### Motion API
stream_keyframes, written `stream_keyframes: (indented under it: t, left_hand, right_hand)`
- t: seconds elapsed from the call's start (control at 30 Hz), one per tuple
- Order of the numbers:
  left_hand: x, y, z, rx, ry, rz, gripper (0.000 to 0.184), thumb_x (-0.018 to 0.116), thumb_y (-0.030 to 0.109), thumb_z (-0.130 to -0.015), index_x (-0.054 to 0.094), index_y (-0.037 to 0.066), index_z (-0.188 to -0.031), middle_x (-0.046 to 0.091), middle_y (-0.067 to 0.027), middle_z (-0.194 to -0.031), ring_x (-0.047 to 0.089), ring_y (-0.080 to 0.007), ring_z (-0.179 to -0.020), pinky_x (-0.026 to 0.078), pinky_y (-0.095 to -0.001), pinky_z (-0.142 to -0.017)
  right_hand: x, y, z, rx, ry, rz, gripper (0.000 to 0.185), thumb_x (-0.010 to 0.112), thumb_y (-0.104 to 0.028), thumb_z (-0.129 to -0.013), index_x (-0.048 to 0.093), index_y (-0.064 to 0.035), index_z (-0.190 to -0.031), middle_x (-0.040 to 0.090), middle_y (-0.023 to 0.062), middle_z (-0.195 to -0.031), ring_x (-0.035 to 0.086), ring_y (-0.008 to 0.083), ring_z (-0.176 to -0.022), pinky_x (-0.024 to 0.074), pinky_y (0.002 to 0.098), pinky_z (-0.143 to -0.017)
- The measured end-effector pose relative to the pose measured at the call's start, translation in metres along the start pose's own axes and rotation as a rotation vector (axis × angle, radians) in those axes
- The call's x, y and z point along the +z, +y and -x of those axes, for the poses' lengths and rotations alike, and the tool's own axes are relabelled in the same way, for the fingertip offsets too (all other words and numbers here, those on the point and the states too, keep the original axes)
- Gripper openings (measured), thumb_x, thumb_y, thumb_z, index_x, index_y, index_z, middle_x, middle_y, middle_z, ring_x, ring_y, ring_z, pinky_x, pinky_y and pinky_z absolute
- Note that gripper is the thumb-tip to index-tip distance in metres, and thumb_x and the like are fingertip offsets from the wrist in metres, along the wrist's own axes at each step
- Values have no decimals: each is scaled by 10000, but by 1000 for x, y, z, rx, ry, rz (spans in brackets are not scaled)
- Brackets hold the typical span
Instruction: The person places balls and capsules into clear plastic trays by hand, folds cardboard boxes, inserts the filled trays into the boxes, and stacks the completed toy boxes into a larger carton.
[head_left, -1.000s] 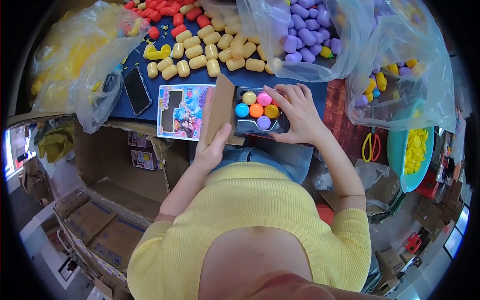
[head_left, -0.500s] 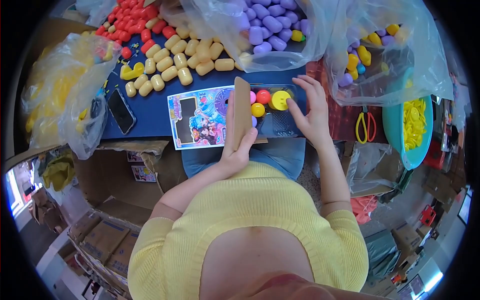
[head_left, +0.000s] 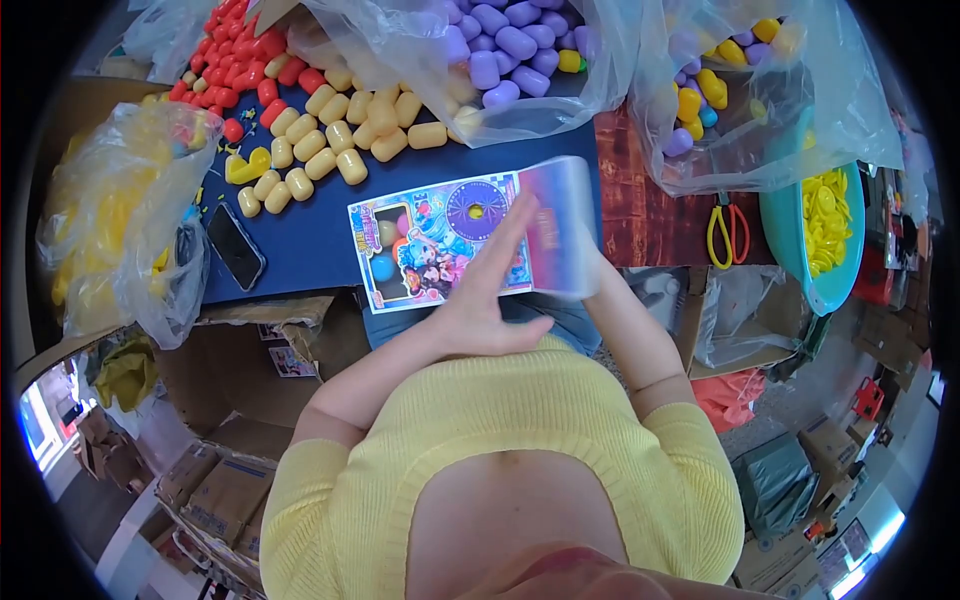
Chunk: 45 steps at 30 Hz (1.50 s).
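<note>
A printed cardboard toy box (head_left: 440, 268) lies in front of me on the blue table top. Coloured balls show through its window, and a yellow piece pokes through the middle of its round wheel picture. My left hand (head_left: 485, 290) rests over the box's right part, fingers stretched out and thumb apart. On the right, a printed flap (head_left: 558, 230) stands raised and blurred by motion. My right hand (head_left: 598, 275) is behind that flap, at its lower right edge; its fingers are hidden.
Beige capsules (head_left: 350, 166), red capsules (head_left: 232, 60) and a bag of purple capsules (head_left: 515, 42) lie beyond the box. A phone (head_left: 237, 247) is at left. Scissors (head_left: 728, 232) and a turquoise basin (head_left: 822, 290) of yellow pieces stand right. An open carton (head_left: 240, 400) sits below.
The box front has been turned over the tray of balls, which now show through its window. My left hand has flattened onto it; my right hand has moved behind the raised flap.
</note>
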<state>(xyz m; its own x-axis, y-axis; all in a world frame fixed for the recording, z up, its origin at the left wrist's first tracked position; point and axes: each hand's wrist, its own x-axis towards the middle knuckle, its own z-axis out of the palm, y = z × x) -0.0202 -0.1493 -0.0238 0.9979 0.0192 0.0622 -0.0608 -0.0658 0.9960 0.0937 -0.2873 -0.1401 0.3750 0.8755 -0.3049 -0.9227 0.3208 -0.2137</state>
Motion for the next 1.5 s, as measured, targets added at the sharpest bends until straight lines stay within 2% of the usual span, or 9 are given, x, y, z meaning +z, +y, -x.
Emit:
stream_keyframes:
  t: [0.33,0.43,0.57,0.63,0.77,0.9,1.2,1.27,1.5]
  left_hand:
    - [-38,-24,32,19,-56,-1318,813,798,132,-728,472,134,-1472,387,-165,-1554,352,-394,-1437,222,-651,-1143]
    - [-39,-14,33,10,-71,-1260,866,859,77,-641,518,123,-1436,454,-175,-1502,423,-404,-1389,264,-634,-1145]
    - [-44,-2,29,3,-74,-1222,915,882,48,-597,523,143,-1433,469,-174,-1487,433,-402,-1382,282,-623,-1149]
    - [-44,-2,28,21,-76,-1221,905,881,55,-599,531,154,-1428,473,-174,-1483,437,-403,-1379,292,-616,-1147]
    - [-44,0,25,25,-71,-1227,895,879,61,-599,541,170,-1421,478,-173,-1478,442,-403,-1376,303,-606,-1147]
    - [-47,1,23,-4,-37,-1229,896,876,57,-593,547,180,-1417,480,-173,-1475,444,-400,-1376,302,-596,-1152]
    - [-50,2,22,24,-68,-1140,862,856,56,-613,549,174,-1410,460,-169,-1496,446,-380,-1379,267,-582,-1174]
    - [-50,3,21,14,-50,-1133,853,853,53,-615,553,171,-1404,466,-168,-1488,449,-376,-1376,265,-582,-1174]
    - [-51,-4,24,66,-6,-1073,797,838,34,-630,571,156,-1370,530,-163,-1380,482,-355,-1344,260,-579,-1178]
  right_hand:
    - [-60,12,0,-327,169,-205,486,412,-334,-1070,401,-129,-1511,463,82,-1517,488,242,-1354,313,424,-1188]
    - [44,-50,39,-481,390,1301,212,660,-171,-859,723,-20,-994,706,60,-905,606,155,-743,490,286,-693]
    - [102,-156,170,-1280,1251,1539,84,681,-98,-851,708,-43,-908,642,13,-745,550,113,-621,454,256,-598]
    - [64,-247,232,-1003,1661,2105,163,698,-171,-858,713,-64,-981,690,47,-805,593,184,-625,482,298,-616]
    - [-6,-344,272,109,1516,2272,320,728,-165,-815,699,-44,-1110,715,107,-976,682,283,-816,553,375,-695]
    - [-31,-354,268,401,1502,2249,386,742,-63,-780,673,5,-1153,691,152,-1052,684,323,-796,594,385,-618]
    - [-40,-354,296,137,1480,2323,222,735,-167,-799,687,19,-910,687,129,-899,648,275,-724,525,354,-632]
    - [-85,-361,306,-632,964,2545,245,727,-227,-807,668,7,-847,647,99,-757,606,251,-678,482,349,-654]
    - [59,-269,258,-935,1104,1852,124,669,-117,-856,607,-33,-789,581,40,-688,524,132,-613,436,238,-604]
